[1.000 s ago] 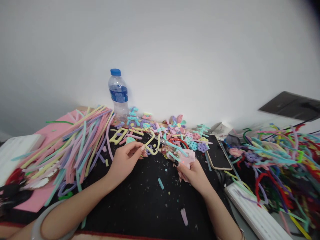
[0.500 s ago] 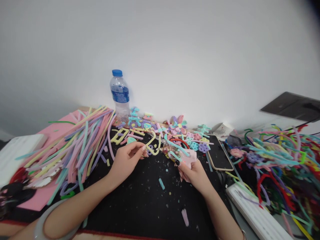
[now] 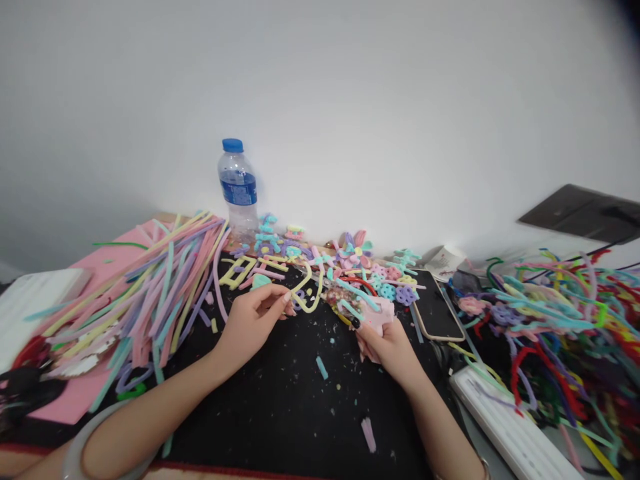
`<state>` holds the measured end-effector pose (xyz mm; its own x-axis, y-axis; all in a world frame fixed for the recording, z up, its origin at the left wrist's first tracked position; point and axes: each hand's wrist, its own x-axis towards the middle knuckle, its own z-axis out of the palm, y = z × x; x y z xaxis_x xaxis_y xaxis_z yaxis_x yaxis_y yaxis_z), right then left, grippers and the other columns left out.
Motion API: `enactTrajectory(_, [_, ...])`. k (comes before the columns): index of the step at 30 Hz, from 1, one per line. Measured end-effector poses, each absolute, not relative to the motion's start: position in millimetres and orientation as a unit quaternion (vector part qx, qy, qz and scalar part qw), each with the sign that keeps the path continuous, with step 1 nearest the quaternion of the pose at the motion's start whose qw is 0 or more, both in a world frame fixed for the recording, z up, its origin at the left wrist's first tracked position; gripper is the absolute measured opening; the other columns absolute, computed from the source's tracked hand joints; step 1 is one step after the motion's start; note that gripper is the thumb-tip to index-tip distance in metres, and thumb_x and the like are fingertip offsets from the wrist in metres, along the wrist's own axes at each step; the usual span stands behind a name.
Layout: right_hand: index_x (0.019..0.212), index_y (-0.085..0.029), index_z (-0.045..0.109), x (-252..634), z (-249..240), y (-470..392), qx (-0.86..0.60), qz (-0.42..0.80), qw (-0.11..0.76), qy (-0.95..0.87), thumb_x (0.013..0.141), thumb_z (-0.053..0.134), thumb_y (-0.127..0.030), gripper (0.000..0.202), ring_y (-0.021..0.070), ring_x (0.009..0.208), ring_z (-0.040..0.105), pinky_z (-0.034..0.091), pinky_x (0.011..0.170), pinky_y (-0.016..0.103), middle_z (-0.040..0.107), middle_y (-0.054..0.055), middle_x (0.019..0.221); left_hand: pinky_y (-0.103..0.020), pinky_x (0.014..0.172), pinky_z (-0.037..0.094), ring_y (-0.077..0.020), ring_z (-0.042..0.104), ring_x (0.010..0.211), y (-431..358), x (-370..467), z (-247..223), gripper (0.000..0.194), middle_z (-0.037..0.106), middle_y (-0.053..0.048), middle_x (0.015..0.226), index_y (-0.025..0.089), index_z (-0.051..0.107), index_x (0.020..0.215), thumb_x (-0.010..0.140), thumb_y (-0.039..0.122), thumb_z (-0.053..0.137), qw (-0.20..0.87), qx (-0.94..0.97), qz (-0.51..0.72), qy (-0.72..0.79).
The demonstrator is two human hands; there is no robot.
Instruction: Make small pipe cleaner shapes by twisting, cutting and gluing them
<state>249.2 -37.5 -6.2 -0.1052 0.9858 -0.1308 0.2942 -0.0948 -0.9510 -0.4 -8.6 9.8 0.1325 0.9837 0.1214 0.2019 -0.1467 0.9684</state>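
Observation:
Near the middle of the black mat (image 3: pixel 280 413), my left hand (image 3: pixel 257 320) pinches one end of a bent yellow pipe cleaner (image 3: pixel 313 308), which curves up and to the right from the fingertips. My right hand (image 3: pixel 380 343) is closed on a light pink piece (image 3: pixel 383 312), with a light blue strip (image 3: pixel 351 311) by the thumb. Another light blue strip (image 3: pixel 357 291) lies just above it. Beaded, shiny material beside the pink piece is too small to make out. Both hands are apart, and the right fingers are partly hidden.
A water bottle (image 3: pixel 239 190) stands by the wall. Pastel pipe cleaners (image 3: pixel 170 287) cover the left side; a colourful tangle (image 3: pixel 550 333) fills the right. A phone (image 3: pixel 440 310), a white power strip (image 3: pixel 510 420) and fuzzy flowers (image 3: pixel 356 251) lie behind and beside the right hand.
The view has shifted very slightly. Both hands keep nearly the same place and grip, and the yellow pipe cleaner's bend sits slightly lower.

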Motion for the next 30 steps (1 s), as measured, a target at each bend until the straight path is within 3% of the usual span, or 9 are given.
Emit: enactTrajectory(30, [0.050, -0.017, 0.047, 249.5, -6.2, -36.3, -0.571, 0.450, 0.364, -0.583, 0.085, 0.053, -0.042, 0.043, 0.0077, 0.036, 0.043, 0.031, 0.038, 0.020, 0.046, -0.003, 0.041, -0.025, 0.065, 0.054, -0.0152, 0.064, 0.070, -9.3, -0.8, 7.7, 0.019, 0.064, -0.002, 0.074, 0.017, 0.061, 0.085, 0.087, 0.033, 0.052, 0.452, 0.617, 0.436, 0.473])
